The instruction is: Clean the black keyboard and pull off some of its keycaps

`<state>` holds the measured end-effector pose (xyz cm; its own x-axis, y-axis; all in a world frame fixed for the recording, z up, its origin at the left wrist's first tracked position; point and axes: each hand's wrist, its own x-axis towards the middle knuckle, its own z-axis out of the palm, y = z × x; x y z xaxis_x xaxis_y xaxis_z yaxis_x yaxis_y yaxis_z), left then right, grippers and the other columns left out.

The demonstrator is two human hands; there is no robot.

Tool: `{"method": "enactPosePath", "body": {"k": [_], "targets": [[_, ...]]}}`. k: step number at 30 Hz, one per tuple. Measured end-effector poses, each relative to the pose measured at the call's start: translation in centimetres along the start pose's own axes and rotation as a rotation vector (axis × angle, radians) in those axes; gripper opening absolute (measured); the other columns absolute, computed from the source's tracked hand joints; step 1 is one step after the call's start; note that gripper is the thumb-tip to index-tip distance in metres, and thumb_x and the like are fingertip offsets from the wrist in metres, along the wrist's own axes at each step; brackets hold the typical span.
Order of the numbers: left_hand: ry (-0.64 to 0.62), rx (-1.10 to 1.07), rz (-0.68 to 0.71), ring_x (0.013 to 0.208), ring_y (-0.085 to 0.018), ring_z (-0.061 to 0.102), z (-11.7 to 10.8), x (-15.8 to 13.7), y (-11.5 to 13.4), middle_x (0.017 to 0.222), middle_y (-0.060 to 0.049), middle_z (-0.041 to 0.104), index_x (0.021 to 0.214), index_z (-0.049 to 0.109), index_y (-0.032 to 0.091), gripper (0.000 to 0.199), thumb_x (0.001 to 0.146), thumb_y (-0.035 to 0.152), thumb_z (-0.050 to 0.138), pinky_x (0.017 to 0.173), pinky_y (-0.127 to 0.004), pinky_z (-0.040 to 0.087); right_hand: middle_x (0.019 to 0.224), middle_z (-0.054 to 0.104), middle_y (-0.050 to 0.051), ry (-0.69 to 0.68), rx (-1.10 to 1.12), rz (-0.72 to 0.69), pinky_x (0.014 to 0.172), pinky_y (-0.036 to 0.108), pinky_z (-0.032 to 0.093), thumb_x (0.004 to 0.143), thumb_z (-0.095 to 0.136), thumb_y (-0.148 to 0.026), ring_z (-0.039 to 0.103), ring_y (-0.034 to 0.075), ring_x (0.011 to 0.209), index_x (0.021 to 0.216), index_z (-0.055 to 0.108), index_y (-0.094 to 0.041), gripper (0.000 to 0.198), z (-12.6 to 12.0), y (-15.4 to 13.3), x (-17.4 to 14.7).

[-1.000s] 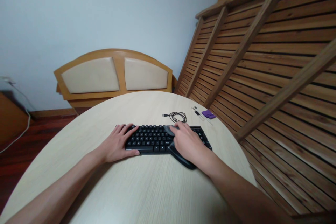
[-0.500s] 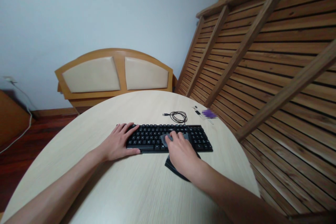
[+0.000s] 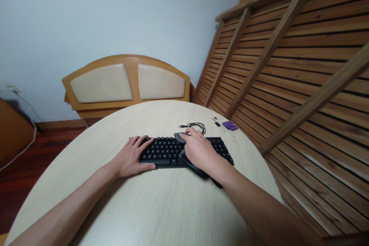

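A black keyboard (image 3: 161, 152) with white key legends lies flat on the round table (image 3: 138, 207). My left hand (image 3: 134, 157) spans its left end, fingers at the far edge and thumb along the near edge, holding it. Under my right hand (image 3: 198, 150) is a dark grey cloth (image 3: 191, 166), gripped by the fingers and pressed against the keys right of the middle. One end of the cloth sticks out past the fingertips at the far edge; the other hangs over the near edge. Hand and cloth hide part of the keys.
A coiled black USB cable (image 3: 197, 125) lies behind the keyboard. Farther right are a purple item (image 3: 230, 125) and a small black piece with a thin cord (image 3: 217, 124). A slatted wooden panel (image 3: 288, 84) leans along the right; a padded headboard (image 3: 134, 61) stands behind.
My right hand has pushed the cloth away from me, toward the keyboard's far edge. My left hand has stayed on the left end.
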<state>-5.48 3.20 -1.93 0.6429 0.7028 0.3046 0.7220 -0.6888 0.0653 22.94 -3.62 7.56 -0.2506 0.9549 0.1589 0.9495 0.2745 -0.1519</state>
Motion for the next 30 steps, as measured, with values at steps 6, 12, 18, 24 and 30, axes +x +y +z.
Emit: {"method": "enactPosePath", "body": {"k": [6, 12, 18, 24, 30], "targets": [[0.000, -0.011, -0.004, 0.129, -0.041, 0.046, 0.0, 0.0, 0.2, 0.147, -0.017, 0.048, 0.153, 0.039, 0.023, 0.097, 0.079, 0.083, 0.056, 0.111, -0.063, 0.029, 0.131, 0.057, 0.014, -0.091, -0.017, 0.008, 0.091, 0.044, 0.045, 0.089, 0.048, -0.011, 0.050, 0.032, 0.119, 0.132, 0.063, -0.021, 0.047, 3.0, -1.0, 3.3], [-0.015, -0.019, -0.020, 0.130, -0.043, 0.045, -0.1, 0.0, 0.3, 0.149, -0.018, 0.046, 0.154, 0.039, 0.023, 0.098, 0.078, 0.083, 0.057, 0.111, -0.064, 0.029, 0.130, 0.057, 0.018, -0.147, -0.089, -0.018, 0.084, 0.044, 0.048, 0.090, 0.048, -0.011, 0.052, 0.034, 0.115, 0.133, 0.061, -0.017, 0.045, 3.5, -3.1, 0.2], [-0.029, 0.000, -0.012, 0.131, -0.042, 0.045, -0.2, 0.1, 0.3, 0.150, -0.019, 0.045, 0.155, 0.036, 0.022, 0.100, 0.079, 0.084, 0.055, 0.112, -0.064, 0.028, 0.132, 0.058, 0.017, -0.135, -0.025, -0.119, 0.090, 0.046, 0.047, 0.096, 0.052, -0.024, 0.052, 0.034, 0.115, 0.136, 0.059, -0.018, 0.042, 3.1, -3.0, -3.5], [-0.040, -0.006, -0.040, 0.136, -0.046, 0.042, 0.1, -0.1, 0.1, 0.154, -0.019, 0.041, 0.157, 0.032, 0.025, 0.102, 0.077, 0.084, 0.057, 0.112, -0.066, 0.028, 0.137, 0.061, 0.011, -0.056, 0.167, -0.068, 0.103, 0.047, 0.037, 0.104, 0.042, -0.042, 0.044, 0.030, 0.130, 0.146, 0.052, -0.022, 0.048, 2.6, 0.6, -3.3], [-0.082, -0.019, -0.073, 0.145, -0.052, 0.027, -0.6, 0.0, 0.5, 0.163, -0.017, 0.030, 0.159, 0.030, 0.027, 0.105, 0.075, 0.083, 0.061, 0.113, -0.070, 0.025, 0.109, 0.070, 0.008, -0.013, 0.287, -0.087, 0.100, 0.042, 0.038, 0.093, 0.065, -0.032, 0.057, 0.025, 0.112, 0.114, 0.072, -0.020, 0.025, 3.0, 3.1, -2.4]]}}
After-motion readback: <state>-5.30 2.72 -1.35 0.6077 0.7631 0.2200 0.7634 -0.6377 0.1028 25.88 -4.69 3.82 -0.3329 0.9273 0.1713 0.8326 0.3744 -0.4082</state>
